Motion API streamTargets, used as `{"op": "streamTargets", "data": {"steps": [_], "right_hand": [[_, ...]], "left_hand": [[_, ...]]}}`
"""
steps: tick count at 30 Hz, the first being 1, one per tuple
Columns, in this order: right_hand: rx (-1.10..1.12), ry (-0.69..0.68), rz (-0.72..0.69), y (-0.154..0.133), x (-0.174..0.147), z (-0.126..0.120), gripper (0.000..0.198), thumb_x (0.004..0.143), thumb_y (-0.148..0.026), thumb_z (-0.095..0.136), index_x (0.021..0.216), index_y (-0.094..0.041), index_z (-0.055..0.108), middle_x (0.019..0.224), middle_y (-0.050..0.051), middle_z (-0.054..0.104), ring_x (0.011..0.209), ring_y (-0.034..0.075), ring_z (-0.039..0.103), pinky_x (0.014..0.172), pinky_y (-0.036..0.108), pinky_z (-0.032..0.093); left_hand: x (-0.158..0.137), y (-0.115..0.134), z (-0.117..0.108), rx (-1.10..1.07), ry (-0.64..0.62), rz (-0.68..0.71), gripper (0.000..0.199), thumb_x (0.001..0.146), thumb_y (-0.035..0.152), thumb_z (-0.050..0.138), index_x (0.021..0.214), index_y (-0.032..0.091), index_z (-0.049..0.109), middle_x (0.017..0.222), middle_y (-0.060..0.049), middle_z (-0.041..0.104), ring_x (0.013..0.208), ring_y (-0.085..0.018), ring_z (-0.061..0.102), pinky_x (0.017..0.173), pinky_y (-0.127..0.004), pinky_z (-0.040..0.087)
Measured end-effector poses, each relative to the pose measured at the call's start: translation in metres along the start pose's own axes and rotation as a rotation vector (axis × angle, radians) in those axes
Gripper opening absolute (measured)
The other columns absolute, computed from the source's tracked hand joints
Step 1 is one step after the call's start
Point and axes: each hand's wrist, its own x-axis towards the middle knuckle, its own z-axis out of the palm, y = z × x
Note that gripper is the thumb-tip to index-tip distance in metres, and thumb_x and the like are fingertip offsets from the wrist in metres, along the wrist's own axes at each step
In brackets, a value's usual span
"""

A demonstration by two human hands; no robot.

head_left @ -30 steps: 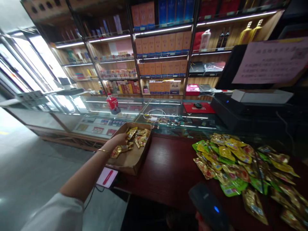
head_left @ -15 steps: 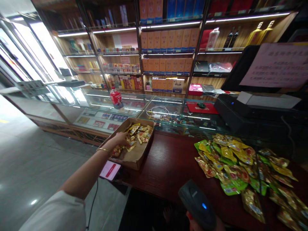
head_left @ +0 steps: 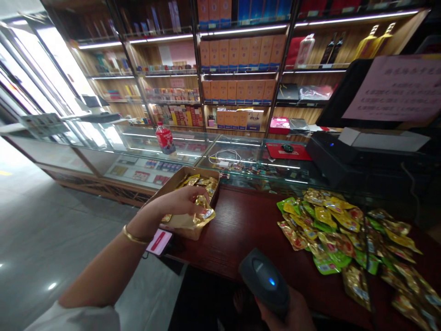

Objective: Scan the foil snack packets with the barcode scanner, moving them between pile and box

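Observation:
Pinched in the fingers of my left hand is a gold foil snack packet, held above the near right side of a cardboard box. More gold packets lie inside that box. My right hand is wrapped round a dark barcode scanner, which has a lit blue light and is over the front of the brown counter. A heap of gold, yellow and green packets is spread on the counter's right side.
A phone lies by the box's near left corner. On the glass case stand a red-labelled bottle, a white cable and a mouse on a red mat. A monitor rises at right. Stocked shelves line the back.
My left hand has risen from among the packets in the box and moved right, now with a packet in its fingers. The scanner in my right hand has shifted left and slightly up.

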Motion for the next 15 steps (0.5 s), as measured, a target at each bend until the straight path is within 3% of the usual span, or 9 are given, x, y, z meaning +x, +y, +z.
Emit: {"op": "streamTargets", "data": {"steps": [4, 8, 12, 15], "right_hand": [[-0.024, -0.003, -0.022, 0.005, 0.000, -0.002, 0.026, 0.072, -0.047, 0.074, 0.066, -0.022, 0.074, 0.054, 0.006, 0.073, 0.051, 0.024, 0.067, 0.068, 0.035, 0.061], [-0.030, -0.012, -0.016, 0.003, 0.001, -0.003, 0.030, 0.076, -0.048, 0.070, 0.071, -0.020, 0.077, 0.064, 0.009, 0.078, 0.058, 0.026, 0.071, 0.063, 0.032, 0.060], [-0.017, -0.008, -0.002, 0.000, 0.001, -0.003, 0.027, 0.077, -0.044, 0.071, 0.077, -0.018, 0.078, 0.071, 0.009, 0.080, 0.067, 0.027, 0.073, 0.070, 0.033, 0.060], [0.059, 0.018, 0.000, 0.005, -0.007, -0.005, 0.028, 0.079, -0.042, 0.072, 0.090, -0.016, 0.079, 0.080, 0.011, 0.082, 0.074, 0.028, 0.075, 0.075, 0.036, 0.060]], "left_hand": [[0.005, 0.001, 0.006, 0.124, -0.029, 0.031, 0.022, 0.070, 0.030, 0.071, 0.090, 0.021, 0.074, 0.081, -0.001, 0.071, 0.063, -0.017, 0.063, 0.057, -0.023, 0.043], [0.009, 0.001, 0.011, 0.194, -0.061, 0.030, 0.021, 0.070, 0.029, 0.071, 0.090, 0.022, 0.073, 0.080, -0.001, 0.071, 0.069, -0.018, 0.064, 0.060, -0.023, 0.044], [0.014, 0.007, 0.026, 0.093, -0.144, -0.028, 0.026, 0.068, 0.027, 0.070, 0.093, 0.022, 0.069, 0.079, 0.000, 0.069, 0.068, -0.019, 0.063, 0.058, -0.024, 0.045], [0.030, 0.015, 0.052, -0.032, -0.182, 0.017, 0.027, 0.068, 0.029, 0.069, 0.093, 0.021, 0.066, 0.077, 0.000, 0.067, 0.068, -0.018, 0.062, 0.057, -0.023, 0.045]]}}
